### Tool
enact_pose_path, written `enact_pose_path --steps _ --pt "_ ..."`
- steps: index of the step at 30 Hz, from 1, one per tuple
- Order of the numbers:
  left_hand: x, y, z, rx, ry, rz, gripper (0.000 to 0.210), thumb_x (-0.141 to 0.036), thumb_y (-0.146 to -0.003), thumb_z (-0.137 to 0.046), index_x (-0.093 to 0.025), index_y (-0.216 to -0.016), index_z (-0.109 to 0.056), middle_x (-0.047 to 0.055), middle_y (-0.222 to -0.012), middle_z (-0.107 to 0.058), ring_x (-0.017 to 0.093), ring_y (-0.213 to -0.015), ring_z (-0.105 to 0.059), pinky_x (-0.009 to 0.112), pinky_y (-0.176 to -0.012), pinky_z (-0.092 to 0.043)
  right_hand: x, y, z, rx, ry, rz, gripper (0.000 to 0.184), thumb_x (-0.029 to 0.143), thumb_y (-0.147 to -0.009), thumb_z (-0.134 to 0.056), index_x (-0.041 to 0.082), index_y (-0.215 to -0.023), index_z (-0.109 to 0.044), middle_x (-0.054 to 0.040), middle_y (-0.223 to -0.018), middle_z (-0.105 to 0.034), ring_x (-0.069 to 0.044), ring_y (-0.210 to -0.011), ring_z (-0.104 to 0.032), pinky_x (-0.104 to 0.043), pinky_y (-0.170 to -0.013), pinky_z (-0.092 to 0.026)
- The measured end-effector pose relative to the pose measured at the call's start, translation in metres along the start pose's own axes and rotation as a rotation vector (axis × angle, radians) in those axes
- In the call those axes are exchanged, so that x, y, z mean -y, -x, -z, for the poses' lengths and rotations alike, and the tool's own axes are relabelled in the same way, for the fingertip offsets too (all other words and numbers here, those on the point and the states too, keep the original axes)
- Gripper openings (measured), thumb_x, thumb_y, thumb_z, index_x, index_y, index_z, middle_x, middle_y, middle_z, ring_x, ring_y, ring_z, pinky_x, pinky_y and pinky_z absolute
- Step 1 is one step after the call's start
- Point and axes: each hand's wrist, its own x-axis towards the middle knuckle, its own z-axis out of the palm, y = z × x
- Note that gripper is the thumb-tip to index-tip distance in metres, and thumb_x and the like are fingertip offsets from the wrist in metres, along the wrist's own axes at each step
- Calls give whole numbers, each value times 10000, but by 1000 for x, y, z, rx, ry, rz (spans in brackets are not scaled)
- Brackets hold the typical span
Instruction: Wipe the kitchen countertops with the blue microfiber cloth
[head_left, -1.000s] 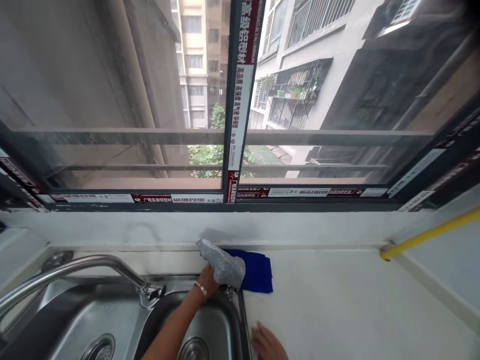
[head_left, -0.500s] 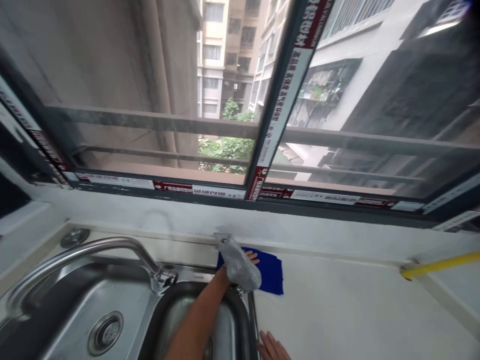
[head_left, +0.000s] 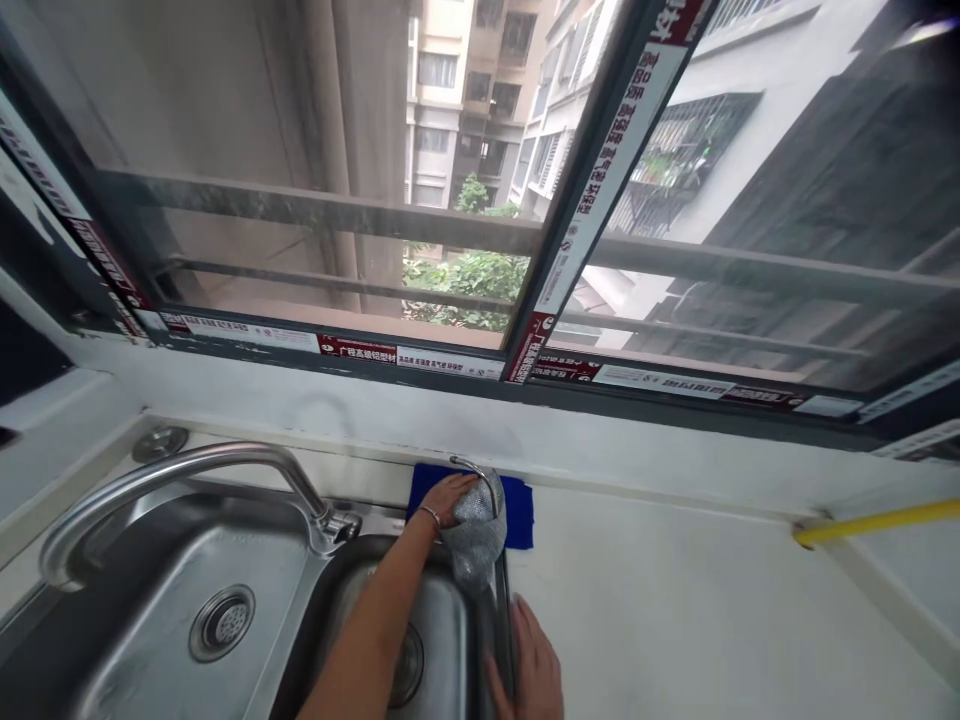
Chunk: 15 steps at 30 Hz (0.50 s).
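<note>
A blue cloth lies on the counter behind the right sink bowl. My left hand rests flat on its left part, fingers stretched toward a small curved tap wrapped in clear bubble wrap. The wrap hides some of my fingertips and the middle of the cloth. My right hand is at the right rim of the sink, low in the view. Its thumb is spread from the fingers, and nothing shows in it.
The steel double sink fills the lower left. A large curved faucet arches over its left bowl. White counter extends right to a yellow pipe. Behind stands a dark-framed window with printed tape.
My left hand has slid left with the blue cloth, from the right side of the wrapped tap to its left. My right hand has come further into view, up along the sink rim.
</note>
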Motion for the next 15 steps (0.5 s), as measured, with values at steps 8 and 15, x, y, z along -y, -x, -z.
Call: enact_pose_path --steps 8,15 --pt "-1 1 3 18 -32 -32 400 -266 -948 -584 -168 -1335 -560 114 -1486 -503 264 -1391 -428 499 -1166 -320 29 -111 -21 -86 -439 -409 653 594 -948 -499 155 -1431 -496 -159 -1336 -605 -298 -1213 -587 -480 -1016 -510" --pt "-19 6 8 -29 -100 -3 470 -299 -886 -622 -155 -1332 -588 129 -1451 -544 269 -1412 -393 426 -1202 -254 25 -143 13 -217 -433 -278 451 488 -990 -475 147 -1177 -703 -116 -1176 -708 -231 -1059 -682 -363 -974 -546"
